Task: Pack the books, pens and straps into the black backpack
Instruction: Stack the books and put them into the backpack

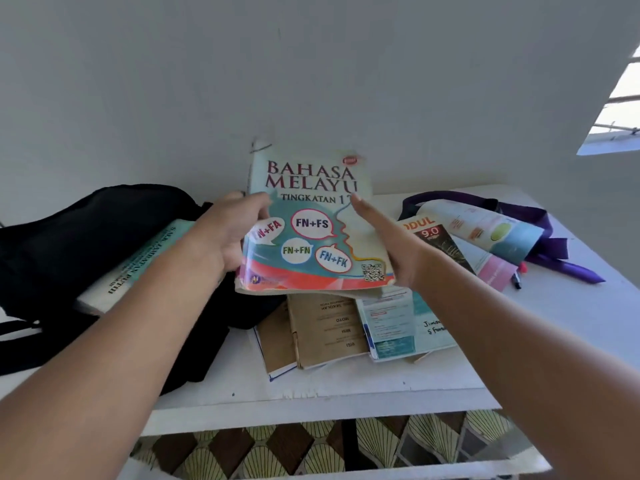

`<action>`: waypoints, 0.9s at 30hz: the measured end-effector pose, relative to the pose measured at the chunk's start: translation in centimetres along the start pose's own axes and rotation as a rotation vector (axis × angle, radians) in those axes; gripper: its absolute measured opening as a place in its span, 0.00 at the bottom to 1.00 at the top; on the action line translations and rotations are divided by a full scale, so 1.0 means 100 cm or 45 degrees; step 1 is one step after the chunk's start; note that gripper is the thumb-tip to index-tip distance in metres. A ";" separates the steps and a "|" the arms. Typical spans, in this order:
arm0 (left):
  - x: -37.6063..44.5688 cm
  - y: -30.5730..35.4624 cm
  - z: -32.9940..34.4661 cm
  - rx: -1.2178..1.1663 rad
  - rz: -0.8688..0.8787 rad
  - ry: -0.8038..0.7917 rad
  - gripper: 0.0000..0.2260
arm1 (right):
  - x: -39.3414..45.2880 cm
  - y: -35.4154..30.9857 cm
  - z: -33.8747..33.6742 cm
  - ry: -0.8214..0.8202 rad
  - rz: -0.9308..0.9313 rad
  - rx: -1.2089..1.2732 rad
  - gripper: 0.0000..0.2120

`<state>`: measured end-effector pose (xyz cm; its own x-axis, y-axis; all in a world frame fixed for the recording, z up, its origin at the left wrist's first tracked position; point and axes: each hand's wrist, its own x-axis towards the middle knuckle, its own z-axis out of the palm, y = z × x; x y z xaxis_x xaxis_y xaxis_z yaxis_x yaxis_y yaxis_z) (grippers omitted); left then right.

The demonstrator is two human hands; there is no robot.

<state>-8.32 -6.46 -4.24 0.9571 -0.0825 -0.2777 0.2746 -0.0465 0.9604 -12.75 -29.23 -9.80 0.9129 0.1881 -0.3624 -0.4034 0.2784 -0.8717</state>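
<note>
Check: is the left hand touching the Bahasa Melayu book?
Touching. The head view shows the left hand gripping the Bahasa Melayu book at its left edge, thumb on the cover.

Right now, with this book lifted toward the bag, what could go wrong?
The teal Bahasa Melayu textbook is held only at its side edges by the left hand and right hand, so it could slip onto the brown exercise books below. The pale green book sticking out of the black backpack may block its way in.
</note>
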 end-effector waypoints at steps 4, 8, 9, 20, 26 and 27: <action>0.003 -0.034 0.036 -0.012 -0.112 -0.094 0.10 | -0.004 -0.002 -0.034 0.321 -0.110 -0.331 0.20; 0.011 -0.080 0.078 0.545 -0.031 -0.229 0.07 | -0.013 0.002 -0.078 0.646 -0.183 -1.004 0.11; 0.014 -0.089 0.087 0.669 -0.012 -0.274 0.07 | -0.017 0.004 -0.089 0.717 -0.189 -1.186 0.12; 0.030 -0.123 0.129 0.575 -0.100 -0.132 0.26 | -0.027 0.042 -0.132 0.983 0.010 -1.129 0.33; 0.019 -0.109 0.130 0.333 -0.108 -0.034 0.12 | -0.029 0.033 -0.118 0.786 0.063 -0.806 0.12; 0.018 -0.103 0.127 0.228 -0.169 -0.071 0.14 | -0.028 0.033 -0.113 0.778 0.054 -0.768 0.12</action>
<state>-10.60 -18.76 -14.88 0.9057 -0.1189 -0.4068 0.3722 -0.2362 0.8976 -15.97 -39.48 -15.43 0.8413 -0.4017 -0.3618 -0.4938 -0.2983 -0.8168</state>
